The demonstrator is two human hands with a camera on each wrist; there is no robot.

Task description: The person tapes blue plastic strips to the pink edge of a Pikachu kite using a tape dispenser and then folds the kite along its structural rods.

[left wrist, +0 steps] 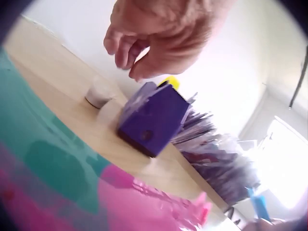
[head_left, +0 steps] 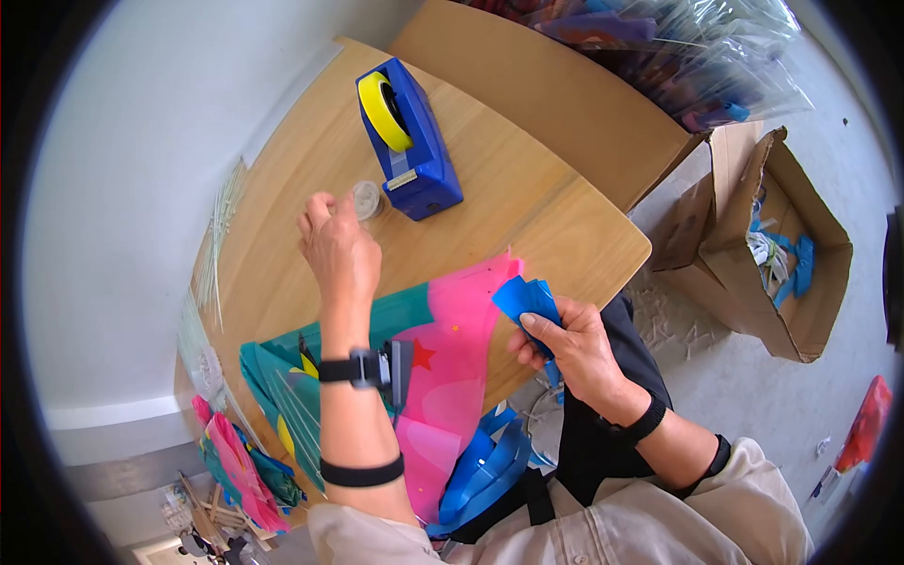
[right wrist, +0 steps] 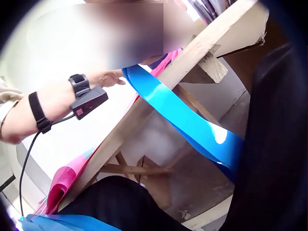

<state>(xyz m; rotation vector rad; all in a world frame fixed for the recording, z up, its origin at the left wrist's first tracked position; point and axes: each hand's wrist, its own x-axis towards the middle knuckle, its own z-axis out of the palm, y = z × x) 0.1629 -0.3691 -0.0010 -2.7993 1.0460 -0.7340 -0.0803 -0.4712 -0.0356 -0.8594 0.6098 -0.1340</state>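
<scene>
My left hand [head_left: 341, 250] hovers over the wooden table, its bent fingers next to a small round tub [head_left: 367, 201] with a whitish inside. In the left wrist view these fingers curl loosely, with nothing visible between them. A blue tape dispenser [head_left: 426, 174] carrying a roll of yellow tape [head_left: 384, 113] stands beside the tub. My right hand [head_left: 586, 356] pinches a folded blue plastic strip [head_left: 524, 299] between thumb and fingers near the table's edge. From there the strip [right wrist: 178, 115] hangs down in the right wrist view. A pink and teal plastic sheet [head_left: 461, 325] lies under my left forearm.
Thin white sticks [head_left: 220, 231] lie along the wall side of the table [head_left: 527, 207]. More blue strips [head_left: 485, 471] gather at my lap. An open cardboard box [head_left: 819, 311] with scraps stands on the floor to the right; bagged goods [head_left: 697, 56] sit behind.
</scene>
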